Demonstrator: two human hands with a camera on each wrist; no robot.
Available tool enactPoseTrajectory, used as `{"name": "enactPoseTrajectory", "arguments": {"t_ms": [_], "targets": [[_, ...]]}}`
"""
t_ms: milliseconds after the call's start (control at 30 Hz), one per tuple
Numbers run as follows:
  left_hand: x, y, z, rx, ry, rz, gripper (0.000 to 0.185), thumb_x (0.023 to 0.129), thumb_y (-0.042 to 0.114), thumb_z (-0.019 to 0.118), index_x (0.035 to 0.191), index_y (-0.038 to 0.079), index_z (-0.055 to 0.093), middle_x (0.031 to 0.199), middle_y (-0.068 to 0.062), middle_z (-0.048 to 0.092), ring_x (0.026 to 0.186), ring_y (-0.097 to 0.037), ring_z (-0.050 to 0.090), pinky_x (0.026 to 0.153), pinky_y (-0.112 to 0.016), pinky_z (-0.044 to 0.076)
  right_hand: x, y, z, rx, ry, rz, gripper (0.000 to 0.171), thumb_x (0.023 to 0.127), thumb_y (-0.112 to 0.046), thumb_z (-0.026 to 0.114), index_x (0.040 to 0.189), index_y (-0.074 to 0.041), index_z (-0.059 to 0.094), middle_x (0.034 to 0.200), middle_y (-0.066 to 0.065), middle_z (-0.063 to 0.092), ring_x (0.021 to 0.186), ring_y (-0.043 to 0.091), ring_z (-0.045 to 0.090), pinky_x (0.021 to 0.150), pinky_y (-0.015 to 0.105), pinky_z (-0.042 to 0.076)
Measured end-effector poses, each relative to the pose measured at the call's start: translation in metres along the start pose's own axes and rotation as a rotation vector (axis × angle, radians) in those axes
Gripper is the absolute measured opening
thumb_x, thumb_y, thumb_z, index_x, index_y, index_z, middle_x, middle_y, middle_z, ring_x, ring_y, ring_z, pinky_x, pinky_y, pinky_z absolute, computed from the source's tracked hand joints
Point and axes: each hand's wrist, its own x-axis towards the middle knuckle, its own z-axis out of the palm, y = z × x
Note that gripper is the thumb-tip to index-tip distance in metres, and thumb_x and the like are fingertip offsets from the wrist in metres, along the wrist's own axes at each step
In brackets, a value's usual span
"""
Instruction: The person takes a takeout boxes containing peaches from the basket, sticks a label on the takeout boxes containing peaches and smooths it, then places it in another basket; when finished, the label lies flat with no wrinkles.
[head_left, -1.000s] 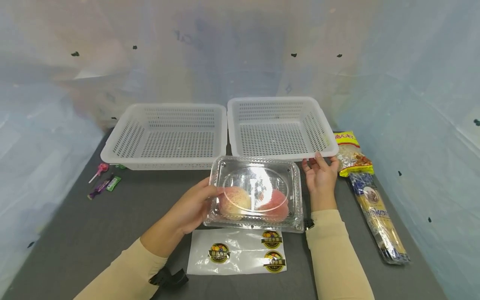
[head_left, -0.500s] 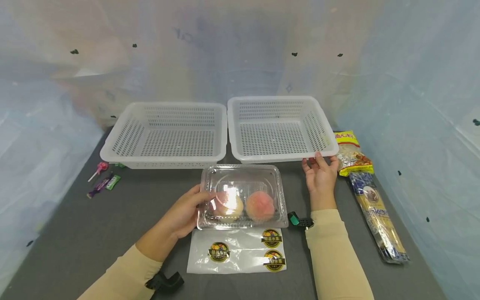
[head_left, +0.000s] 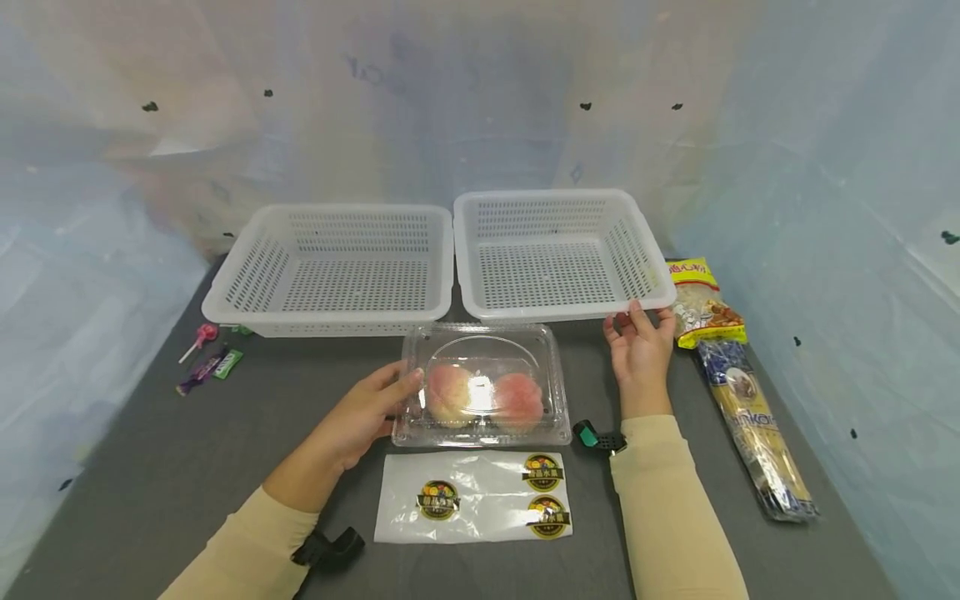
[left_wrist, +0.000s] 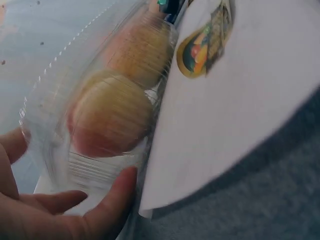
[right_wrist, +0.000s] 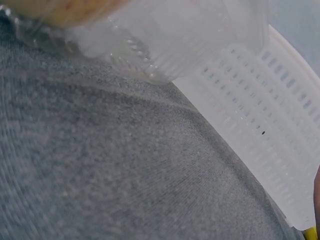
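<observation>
two white baskets [head_left: 337, 267] wall off bare mat [head_left: 150, 467] behind.

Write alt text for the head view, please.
A person's left hand holds the side of a clear clamshell box with two peaches, on a grey table. The right hand touches the rim of the right white basket.

two baskets [head_left: 337, 267], one clamshell [head_left: 483, 383], two peaches [head_left: 450, 393].
</observation>
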Motion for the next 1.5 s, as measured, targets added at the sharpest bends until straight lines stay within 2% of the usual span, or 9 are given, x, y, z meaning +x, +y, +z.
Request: {"name": "enactPoseTrajectory", "arguments": {"t_ms": [200, 433, 567, 700, 933, 1133, 1333, 1433, 1500], "targets": [[-0.004, -0.002, -0.007, 0.054, 0.060, -0.007, 0.076, 0.113, 0.055, 0.056, 0.162, -0.002, 0.043, 0.150, -0.024, 0.052, 0.128, -0.039, 0.057, 0.090, -0.047, 0.060, 0.001, 0.001, -0.002, -0.013, 0.003, 0.016, 0.046, 0.104, -0.008, 0.074, 0.138, -0.008, 0.043, 0.129, 0.015, 0.059, 0.087, 0.022, 0.056, 0.073, 0.034, 0.055], [-0.023, -0.010, -0.020, 0.105, -0.010, -0.037, 0.075, 0.117, 0.056, 0.038, 0.158, -0.006, 0.048, 0.146, -0.022, 0.058, 0.125, -0.035, 0.059, 0.094, -0.045, 0.059, -0.002, -0.001, -0.004, -0.021, 0.074, 0.009, 0.028, 0.109, -0.014, 0.069, 0.126, -0.007, 0.048, 0.105, 0.012, 0.054, 0.080, 0.022, 0.052, 0.072, 0.033, 0.050], [-0.035, -0.016, -0.024, 0.174, -0.079, -0.056, 0.059, 0.117, 0.043, 0.050, 0.152, -0.004, 0.056, 0.140, -0.016, 0.064, 0.124, -0.033, 0.062, 0.096, -0.046, 0.056, -0.006, -0.007, -0.003, -0.040, 0.148, -0.065, 0.028, 0.110, -0.028, 0.069, 0.118, -0.009, 0.049, 0.097, 0.009, 0.050, 0.079, 0.022, 0.050, 0.070, 0.033, 0.047], [-0.047, -0.020, -0.024, 0.305, -0.142, -0.040, 0.050, 0.111, 0.040, 0.066, 0.144, 0.003, 0.065, 0.131, -0.010, 0.069, 0.118, -0.029, 0.064, 0.093, -0.044, 0.054, -0.010, -0.019, 0.001, -0.010, 0.179, -0.096, 0.031, 0.113, -0.036, 0.062, 0.123, -0.010, 0.048, 0.098, 0.008, 0.051, 0.081, 0.022, 0.050, 0.071, 0.033, 0.047], [-0.057, -0.026, -0.018, 0.425, -0.178, 0.097, 0.051, 0.095, 0.030, 0.088, 0.135, 0.005, 0.069, 0.131, -0.007, 0.065, 0.117, -0.028, 0.058, 0.093, -0.034, 0.052, -0.023, -0.041, 0.009, 0.079, 0.168, -0.136, 0.030, 0.113, -0.038, 0.058, 0.115, -0.009, 0.050, 0.096, 0.010, 0.053, 0.080, 0.023, 0.052, 0.070, 0.035, 0.047], [-0.060, -0.030, -0.011, 0.554, -0.183, 0.194, 0.054, 0.086, 0.024, 0.096, 0.131, 0.006, 0.072, 0.127, -0.004, 0.062, 0.114, -0.027, 0.056, 0.093, -0.034, 0.051, -0.037, -0.052, 0.019, 0.119, 0.039, -0.194, 0.033, 0.114, -0.038, 0.056, 0.114, -0.006, 0.056, 0.097, 0.012, 0.055, 0.079, 0.025, 0.054, 0.069, 0.034, 0.049], [-0.065, -0.033, 0.002, 0.791, -0.106, 0.209, 0.035, 0.079, 0.020, 0.100, 0.099, 0.022, 0.072, 0.105, 0.008, 0.056, 0.102, -0.020, 0.048, 0.086, -0.040, 0.048, -0.051, -0.056, 0.039, 0.116, -0.160, -0.217, 0.033, 0.109, -0.035, 0.066, 0.113, -0.003, 0.060, 0.094, 0.013, 0.057, 0.079, 0.025, 0.057, 0.069, 0.033, 0.052], [-0.067, -0.031, 0.006, 0.787, -0.101, 0.216, 0.033, 0.082, 0.013, 0.096, 0.090, 0.021, 0.065, 0.093, 0.010, 0.059, 0.089, -0.017, 0.052, 0.074, -0.035, 0.049, -0.058, -0.058, 0.050, 0.096, -0.244, -0.217, 0.037, 0.104, -0.034, 0.075, 0.114, -0.002, 0.059, 0.095, 0.014, 0.057, 0.080, 0.025, 0.057, 0.070, 0.033, 0.053], [-0.069, -0.029, 0.007, 0.733, -0.135, 0.215, 0.031, 0.086, 0.009, 0.091, 0.091, 0.019, 0.062, 0.086, 0.011, 0.062, 0.078, -0.013, 0.055, 0.065, -0.031, 0.048, -0.062, -0.059, 0.057, 0.070, -0.297, -0.231, 0.038, 0.103, -0.032, 0.076, 0.115, -0.002, 0.058, 0.096, 0.015, 0.057, 0.080, 0.025, 0.058, 0.071, 0.033, 0.054]]}}
